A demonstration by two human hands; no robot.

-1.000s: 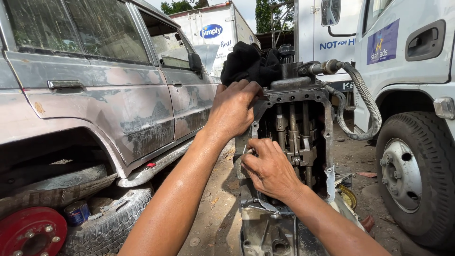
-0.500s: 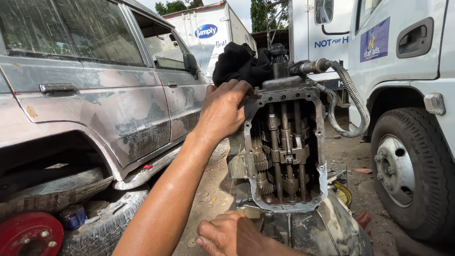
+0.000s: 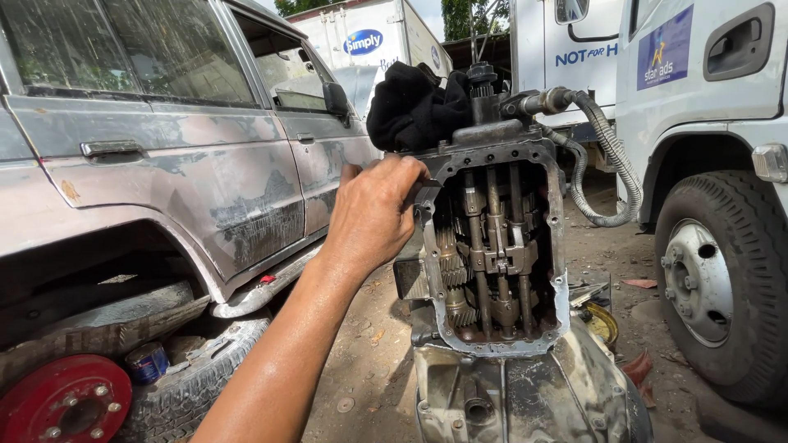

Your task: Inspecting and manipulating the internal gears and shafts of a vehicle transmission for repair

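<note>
An opened metal gearbox [image 3: 492,344] stands upright in front of me, its cover off, showing shift rods and gears [image 3: 488,250] inside. My left hand [image 3: 373,213] grips the upper left edge of the gearbox housing. A black cloth [image 3: 414,107] lies bunched on top of the gearbox. A corrugated grey hose [image 3: 611,164] loops from a fitting at the top right of the gearbox. My right hand is out of view.
A worn grey off-road car [image 3: 164,156] stands at the left with a red brake drum [image 3: 66,402], a loose tyre [image 3: 197,377] and a small can [image 3: 149,361] below it. A white truck [image 3: 706,90] and its front wheel [image 3: 714,287] stand at the right. Dirt ground lies between.
My right hand, earlier inside the gearbox opening, dropped down and has left the view. My left hand has slid a little lower on the housing's left edge.
</note>
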